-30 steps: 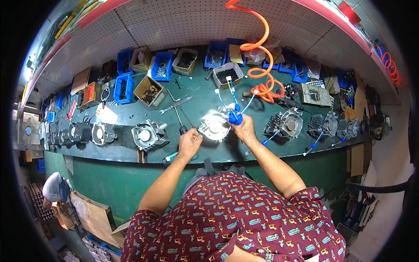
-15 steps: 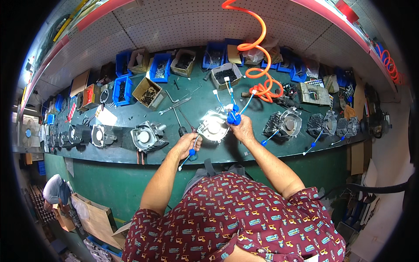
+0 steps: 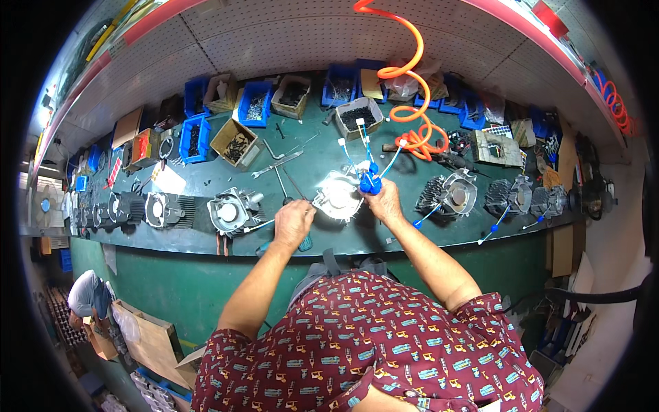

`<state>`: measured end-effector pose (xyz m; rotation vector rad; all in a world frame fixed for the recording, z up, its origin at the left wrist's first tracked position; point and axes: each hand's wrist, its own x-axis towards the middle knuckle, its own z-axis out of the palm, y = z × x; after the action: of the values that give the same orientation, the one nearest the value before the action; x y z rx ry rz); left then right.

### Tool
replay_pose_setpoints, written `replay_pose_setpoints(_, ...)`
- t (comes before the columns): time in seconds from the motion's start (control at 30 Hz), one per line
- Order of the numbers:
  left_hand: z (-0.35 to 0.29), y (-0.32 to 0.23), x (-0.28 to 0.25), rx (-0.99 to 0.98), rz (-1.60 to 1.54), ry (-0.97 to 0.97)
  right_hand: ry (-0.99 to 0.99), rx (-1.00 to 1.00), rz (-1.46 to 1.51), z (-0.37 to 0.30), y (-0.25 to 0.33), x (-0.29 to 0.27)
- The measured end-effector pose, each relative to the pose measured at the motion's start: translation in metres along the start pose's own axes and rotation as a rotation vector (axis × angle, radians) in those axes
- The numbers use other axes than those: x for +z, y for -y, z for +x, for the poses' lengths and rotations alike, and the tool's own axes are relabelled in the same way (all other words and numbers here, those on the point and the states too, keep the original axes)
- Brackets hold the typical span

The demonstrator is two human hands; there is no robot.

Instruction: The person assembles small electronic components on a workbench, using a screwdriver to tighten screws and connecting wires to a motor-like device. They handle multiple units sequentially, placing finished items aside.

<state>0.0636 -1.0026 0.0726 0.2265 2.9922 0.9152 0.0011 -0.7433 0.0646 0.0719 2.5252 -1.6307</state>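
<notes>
Wires [image 3: 371, 182] with blue sleeves and white connectors were bunched in the closed right hand [image 3: 385, 200], just beside a pale metal housing [image 3: 337, 197] on the green workbench [image 3: 317, 147]. The left hand [image 3: 295, 223], fingers curled, gripped a single wire [image 3: 259, 226] that extended toward a finned housing [image 3: 232, 212].

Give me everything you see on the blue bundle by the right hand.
The blue bundle is a clump of shiny, plastic-looking pieces. Thin blue-and-white leads fan up and outward from it, tipped with small white connectors. The right hand grips its lower part, at the right edge of the pale metal housing. Contact with that housing is unclear.
</notes>
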Motion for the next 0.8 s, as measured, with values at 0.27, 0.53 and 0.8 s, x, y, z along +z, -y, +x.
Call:
replay_pose_setpoints(0.27, -0.04, 0.006, -0.02, -0.203, 0.055, 0.12, 0.01, -0.007, 0.009, 0.001, -0.001, 0.001)
replay_pose_setpoints(0.53, -0.082, 0.058, -0.051, -0.582, -0.576, 0.262, 0.0, -0.006, -0.013, 0.001, 0.001, 0.002)
replay_pose_setpoints(0.8, -0.064, 0.005, 0.034, -0.156, -0.254, 0.676, 0.007, -0.065, -0.073, 0.005, -0.004, -0.001)
